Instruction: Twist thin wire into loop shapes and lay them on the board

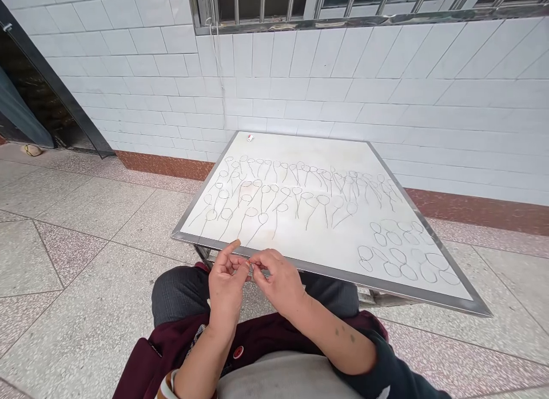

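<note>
My left hand (229, 276) and my right hand (277, 278) meet at the fingertips over my lap, just in front of the table's near edge. Both pinch something too small to make out; one left finger sticks out. On the white table (326, 244) lie many thin dark loops with tails, such as a looped piece (263, 218) near the front, spread in rows across the left and middle. At the right front are several plain rings (392, 270), some overlapping, without long tails.
A small red-and-white object (250, 138) lies at the table's back left corner. Behind the table stands a white tiled wall (300, 90) with a barred window (291, 4) and a hanging cord (222, 84). At far left is a dark doorway (38, 90).
</note>
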Tool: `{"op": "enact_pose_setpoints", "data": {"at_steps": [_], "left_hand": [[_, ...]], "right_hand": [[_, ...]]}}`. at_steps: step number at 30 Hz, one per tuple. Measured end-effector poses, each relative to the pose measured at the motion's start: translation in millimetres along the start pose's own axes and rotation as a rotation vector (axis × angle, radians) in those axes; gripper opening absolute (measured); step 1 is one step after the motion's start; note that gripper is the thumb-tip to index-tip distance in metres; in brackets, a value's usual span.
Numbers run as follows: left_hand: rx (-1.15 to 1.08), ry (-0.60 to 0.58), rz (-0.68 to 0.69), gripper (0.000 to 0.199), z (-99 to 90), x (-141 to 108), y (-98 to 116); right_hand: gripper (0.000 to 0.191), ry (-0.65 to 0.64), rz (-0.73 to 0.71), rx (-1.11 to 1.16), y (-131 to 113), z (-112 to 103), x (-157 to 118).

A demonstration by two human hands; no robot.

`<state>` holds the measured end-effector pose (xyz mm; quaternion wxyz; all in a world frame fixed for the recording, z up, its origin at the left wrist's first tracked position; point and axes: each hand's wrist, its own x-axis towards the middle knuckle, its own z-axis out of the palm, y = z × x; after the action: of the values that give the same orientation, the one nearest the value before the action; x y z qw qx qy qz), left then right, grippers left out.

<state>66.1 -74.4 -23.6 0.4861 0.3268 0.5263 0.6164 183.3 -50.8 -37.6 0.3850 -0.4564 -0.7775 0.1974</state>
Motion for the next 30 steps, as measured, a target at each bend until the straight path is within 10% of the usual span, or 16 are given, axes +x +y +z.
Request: {"op": "enact_pose_setpoints", "data": {"at_steps": [21,30], "left_hand": [[0.031,-0.019,-0.007,0.049,-3.0,1.2,1.8],[0.095,-0.240,-0.015,0.063,-18.5,10.6,24.7]], "right_hand": [[0.016,0.005,-0.012,0.081,1.6,-1.2,-0.4],[0.010,-0.120,0.145,0.367,0.3,-7.7,-3.6]]}}
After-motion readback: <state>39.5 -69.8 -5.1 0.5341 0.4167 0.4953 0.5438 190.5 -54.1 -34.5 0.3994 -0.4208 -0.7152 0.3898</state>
